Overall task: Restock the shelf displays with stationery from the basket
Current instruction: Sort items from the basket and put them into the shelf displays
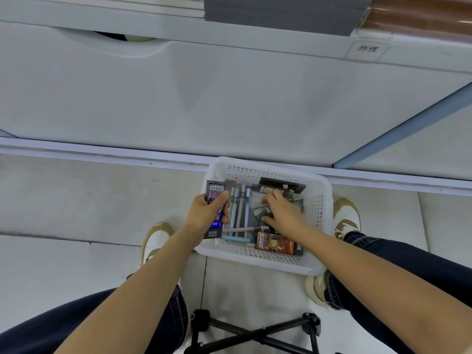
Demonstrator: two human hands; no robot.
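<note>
Your left grip [207,213] is wrapped around a purple pack [215,190], thumb across its face, and holds it upright at the left rim of the basket [324,190]. That looks like a way to park one item while you search for another. Your right grip [283,213] reaches down into the basket, with its fingers curved over a dark flat packet [256,213] and the thumb at the packet's near edge. I cannot tell whether it has pinched the packet or is only touching it.

The basket sits on the floor [76,200] between your feet, tight against the base of the shelf [229,98], so both arms can reach it. Pens [241,208] lie side by side in the middle and an orange pack [274,244] leans on the near wall. Most of the stock is not yet shelved.
</note>
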